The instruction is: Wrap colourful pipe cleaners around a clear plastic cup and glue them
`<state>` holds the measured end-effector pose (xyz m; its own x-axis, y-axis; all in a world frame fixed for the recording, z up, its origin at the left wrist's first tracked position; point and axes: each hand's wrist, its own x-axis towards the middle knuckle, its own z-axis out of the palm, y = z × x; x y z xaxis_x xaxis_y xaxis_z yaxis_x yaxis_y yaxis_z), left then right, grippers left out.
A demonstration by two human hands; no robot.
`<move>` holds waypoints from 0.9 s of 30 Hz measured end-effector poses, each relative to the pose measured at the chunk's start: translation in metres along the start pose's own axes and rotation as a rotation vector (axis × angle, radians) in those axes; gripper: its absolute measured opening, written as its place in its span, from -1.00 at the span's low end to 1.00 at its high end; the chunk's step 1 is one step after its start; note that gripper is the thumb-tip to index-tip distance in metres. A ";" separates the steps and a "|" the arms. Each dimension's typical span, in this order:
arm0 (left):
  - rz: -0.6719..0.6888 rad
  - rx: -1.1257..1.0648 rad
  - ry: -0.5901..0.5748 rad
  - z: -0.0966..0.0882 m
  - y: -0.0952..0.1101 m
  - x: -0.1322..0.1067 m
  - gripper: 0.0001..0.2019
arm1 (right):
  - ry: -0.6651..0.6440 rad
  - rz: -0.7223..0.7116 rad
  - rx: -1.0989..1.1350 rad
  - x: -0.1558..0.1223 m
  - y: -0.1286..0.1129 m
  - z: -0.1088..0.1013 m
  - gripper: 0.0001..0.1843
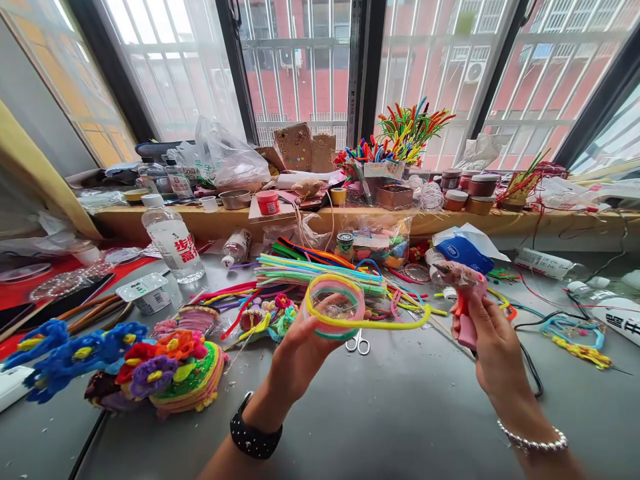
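My left hand (pixel 295 360) is wrapped round a clear cup-like ring (pixel 335 303) banded with pink and teal pipe cleaners. A yellow pipe cleaner (pixel 390 325) circles its upper rim, and its loose end sticks out to the right in a bent hook. In my right hand (pixel 493 340) is a pink hot glue gun (pixel 467 300), its nozzle pointing up and left, apart from the ring. Small scissors (pixel 358 345) lie on the table beyond my left hand. Behind the ring rests a bundle of pale green and blue pipe cleaners (pixel 280 272).
Pipe-cleaner flowers (pixel 155 373) sit at the left, near a large water bottle (pixel 175 243). A blue tissue pack (pixel 463 250) lies behind the glue gun, whose black cord (pixel 535 373) trails on the table. Jars (pixel 483 190) and craft supplies crowd the window ledge.
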<state>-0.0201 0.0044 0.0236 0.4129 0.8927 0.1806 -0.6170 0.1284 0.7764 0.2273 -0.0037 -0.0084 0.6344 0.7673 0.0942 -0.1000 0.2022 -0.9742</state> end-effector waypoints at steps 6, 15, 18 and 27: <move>-0.067 0.097 -0.040 0.000 -0.007 -0.002 -0.54 | -0.011 0.134 0.012 -0.001 0.010 0.004 -0.48; -0.058 0.077 0.124 0.003 -0.009 0.000 -0.56 | -0.128 0.182 -0.125 -0.011 0.005 0.011 -0.35; -0.035 0.026 0.139 0.004 -0.009 0.002 -0.61 | -0.150 0.182 -0.205 -0.011 0.009 0.011 -0.31; -0.268 -0.324 0.350 0.007 -0.005 0.010 -0.42 | -0.020 0.003 -0.487 -0.018 0.013 0.006 -0.20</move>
<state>-0.0083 0.0098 0.0260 0.3706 0.8938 -0.2527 -0.7187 0.4483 0.5315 0.2100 -0.0112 -0.0219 0.6195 0.7797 0.0908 0.2720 -0.1047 -0.9566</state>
